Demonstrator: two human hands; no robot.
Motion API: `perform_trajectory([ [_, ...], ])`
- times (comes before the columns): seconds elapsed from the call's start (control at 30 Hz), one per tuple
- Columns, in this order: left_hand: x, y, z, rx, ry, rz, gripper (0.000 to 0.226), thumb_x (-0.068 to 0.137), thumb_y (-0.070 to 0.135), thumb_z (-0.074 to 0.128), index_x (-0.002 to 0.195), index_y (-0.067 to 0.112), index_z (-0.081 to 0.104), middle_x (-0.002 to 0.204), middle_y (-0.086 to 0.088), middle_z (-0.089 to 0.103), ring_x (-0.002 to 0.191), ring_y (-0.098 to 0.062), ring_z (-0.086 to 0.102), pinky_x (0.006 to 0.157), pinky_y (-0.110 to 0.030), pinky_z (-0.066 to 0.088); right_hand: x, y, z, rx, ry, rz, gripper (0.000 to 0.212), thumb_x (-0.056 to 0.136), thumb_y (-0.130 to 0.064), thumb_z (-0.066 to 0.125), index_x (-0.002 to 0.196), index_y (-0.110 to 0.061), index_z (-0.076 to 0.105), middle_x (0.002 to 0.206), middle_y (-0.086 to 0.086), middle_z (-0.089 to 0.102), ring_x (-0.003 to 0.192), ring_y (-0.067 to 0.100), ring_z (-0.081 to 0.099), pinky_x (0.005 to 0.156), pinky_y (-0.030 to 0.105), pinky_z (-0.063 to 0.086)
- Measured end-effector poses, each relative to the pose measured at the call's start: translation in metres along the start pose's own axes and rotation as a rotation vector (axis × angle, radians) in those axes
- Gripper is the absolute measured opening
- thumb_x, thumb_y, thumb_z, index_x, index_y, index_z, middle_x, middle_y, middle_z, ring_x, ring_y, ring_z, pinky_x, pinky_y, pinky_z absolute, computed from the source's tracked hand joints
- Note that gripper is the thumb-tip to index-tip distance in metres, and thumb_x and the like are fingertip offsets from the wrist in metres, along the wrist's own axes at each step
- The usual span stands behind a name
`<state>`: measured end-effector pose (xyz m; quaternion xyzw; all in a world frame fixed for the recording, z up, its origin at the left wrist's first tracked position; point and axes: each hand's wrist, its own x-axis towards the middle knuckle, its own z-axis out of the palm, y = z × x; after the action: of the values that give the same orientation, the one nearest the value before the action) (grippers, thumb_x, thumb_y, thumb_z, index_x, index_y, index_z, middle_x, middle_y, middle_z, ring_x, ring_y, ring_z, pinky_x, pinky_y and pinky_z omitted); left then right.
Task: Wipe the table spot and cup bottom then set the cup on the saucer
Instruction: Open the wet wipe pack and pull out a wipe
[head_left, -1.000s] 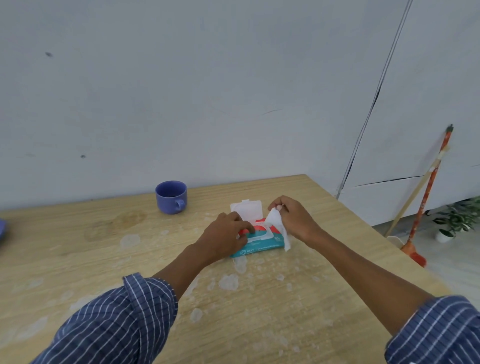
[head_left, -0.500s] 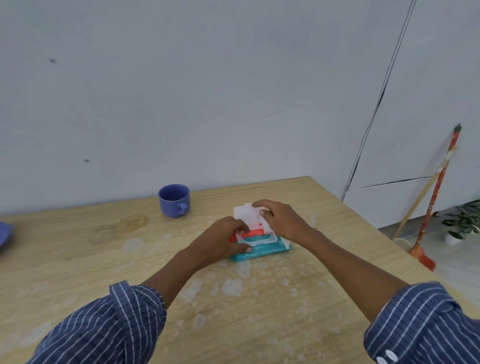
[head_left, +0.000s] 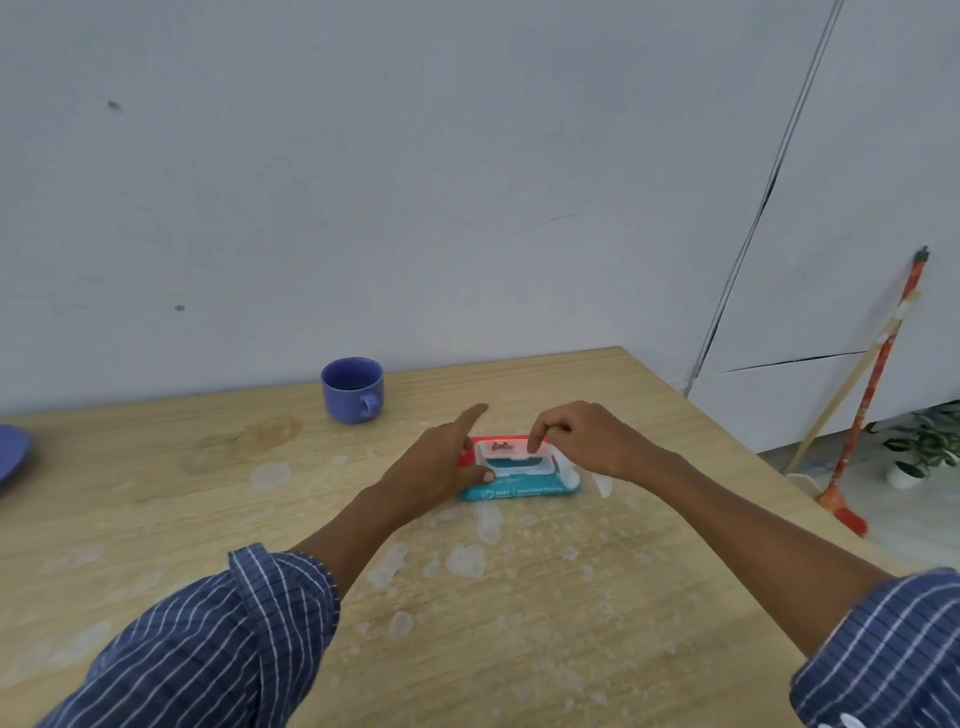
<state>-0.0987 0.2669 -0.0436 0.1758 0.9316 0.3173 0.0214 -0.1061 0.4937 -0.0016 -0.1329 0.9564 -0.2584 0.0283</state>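
Observation:
A blue cup (head_left: 353, 389) stands upright at the back of the wooden table (head_left: 156, 519), handle toward me. Left of it is a brownish ring stain (head_left: 270, 434). The blue saucer (head_left: 10, 457) is cut off by the left edge of the view. A teal and red wipes pack (head_left: 519, 486) lies in the middle. My left hand (head_left: 436, 462) holds its left end, thumb on the front, index finger stretched out. My right hand (head_left: 582, 441) presses a fingertip on the white lid, which is down. A white wipe (head_left: 571, 475) shows under that hand's palm.
Whitish patches (head_left: 467, 561) are scattered over the table in front of the pack. The table's right edge runs diagonally near my right forearm. Beyond it an orange broom (head_left: 872, 400) leans on the wall beside a small potted plant (head_left: 930, 447).
My right hand pulled a wipe out of the open pack, then swung the lid down. The lid is now down with a fingertip on it. My left index finger has lifted.

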Motion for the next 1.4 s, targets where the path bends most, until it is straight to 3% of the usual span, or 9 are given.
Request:
perform_trajectory([
  [0.13, -0.003, 0.002, 0.003, 0.158, 0.016, 0.141, 0.038, 0.091, 0.034, 0.063, 0.129, 0.039, 0.058, 0.127, 0.002, 0.055, 0.103, -0.01, 0.052, 0.084, -0.02, 0.049, -0.016, 0.004, -0.005, -0.089, -0.161, 0.018, 0.035, 0.089, -0.025, 0.046, 0.095, -0.04, 0.077, 0.092, -0.024, 0.062, 0.04, -0.003, 0.048, 0.043, 0.013, 0.032],
  [0.3, -0.006, 0.003, 0.009, 0.217, 0.004, 0.191, 0.034, 0.09, 0.042, 0.061, 0.124, 0.038, 0.062, 0.129, 0.005, 0.058, 0.109, -0.01, 0.053, 0.082, -0.017, 0.048, -0.02, 0.006, -0.008, -0.079, -0.097, -0.001, 0.033, 0.093, -0.026, 0.049, 0.108, -0.044, 0.073, 0.096, -0.021, 0.064, 0.048, 0.004, 0.048, 0.049, 0.021, 0.042],
  [0.43, -0.008, 0.001, 0.008, 0.274, -0.033, 0.211, 0.044, 0.085, 0.045, 0.067, 0.128, 0.037, 0.061, 0.132, 0.006, 0.056, 0.116, -0.012, 0.051, 0.09, -0.024, 0.046, -0.023, 0.005, 0.004, -0.2, -0.154, -0.04, 0.026, 0.093, -0.043, 0.059, 0.116, -0.046, 0.069, 0.118, -0.012, 0.07, 0.099, 0.01, 0.065, 0.084, 0.037, 0.055],
  [0.57, -0.001, 0.006, 0.011, 0.28, 0.015, 0.212, 0.04, 0.087, 0.037, 0.067, 0.127, 0.032, 0.064, 0.132, 0.004, 0.057, 0.118, -0.014, 0.053, 0.092, -0.027, 0.047, -0.02, 0.009, 0.01, -0.315, -0.041, -0.063, 0.027, 0.092, -0.049, 0.059, 0.118, -0.047, 0.068, 0.106, -0.009, 0.058, 0.096, 0.017, 0.062, 0.068, 0.029, 0.042],
  [0.7, 0.014, 0.015, 0.014, 0.292, 0.055, 0.214, 0.035, 0.091, 0.032, 0.064, 0.126, 0.025, 0.066, 0.13, 0.0, 0.059, 0.118, -0.018, 0.054, 0.095, -0.031, 0.048, -0.01, 0.013, 0.013, -0.45, 0.021, -0.106, 0.029, 0.096, -0.045, 0.054, 0.122, -0.046, 0.066, 0.129, -0.012, 0.062, 0.109, 0.016, 0.061, 0.071, 0.029, 0.041],
  [0.87, 0.047, 0.027, 0.016, 0.355, 0.05, 0.208, 0.033, 0.095, 0.017, 0.054, 0.125, 0.016, 0.066, 0.124, -0.007, 0.062, 0.118, -0.024, 0.054, 0.092, -0.037, 0.049, 0.015, 0.02, 0.011, -0.552, 0.056, -0.023, 0.031, 0.098, -0.043, 0.048, 0.124, -0.051, 0.063, 0.131, -0.013, 0.064, 0.111, 0.02, 0.063, 0.077, 0.031, 0.045],
  [1.23, 0.079, 0.029, 0.014, 0.332, -0.036, 0.155, 0.04, 0.095, 0.01, 0.051, 0.134, 0.016, 0.059, 0.132, -0.009, 0.059, 0.12, -0.029, 0.055, 0.097, -0.042, 0.048, 0.041, 0.03, -0.007, -0.251, 0.09, 0.129, 0.027, 0.095, -0.036, 0.054, 0.115, -0.038, 0.072, 0.123, -0.007, 0.069, 0.107, 0.019, 0.064, 0.085, 0.036, 0.054],
  [1.33, 0.065, 0.027, 0.005, 0.158, 0.041, 0.15, 0.043, 0.094, 0.01, 0.052, 0.136, 0.018, 0.058, 0.135, -0.007, 0.058, 0.122, -0.024, 0.054, 0.099, -0.033, 0.045, 0.037, 0.014, -0.008, 0.036, 0.249, 0.11, 0.021, 0.095, -0.03, 0.055, 0.103, -0.027, 0.074, 0.104, -0.005, 0.074, 0.091, 0.014, 0.067, 0.075, 0.033, 0.054],
  [1.4, 0.052, 0.032, -0.002, -0.08, 0.176, 0.094, 0.032, 0.095, 0.014, 0.052, 0.123, 0.017, 0.066, 0.123, -0.005, 0.066, 0.111, -0.021, 0.059, 0.089, -0.025, 0.046, 0.034, -0.004, -0.007, 0.281, 0.306, 0.109, 0.02, 0.095, -0.024, 0.055, 0.099, -0.02, 0.074, 0.098, -0.003, 0.075, 0.089, 0.015, 0.069, 0.074, 0.031, 0.052],
])
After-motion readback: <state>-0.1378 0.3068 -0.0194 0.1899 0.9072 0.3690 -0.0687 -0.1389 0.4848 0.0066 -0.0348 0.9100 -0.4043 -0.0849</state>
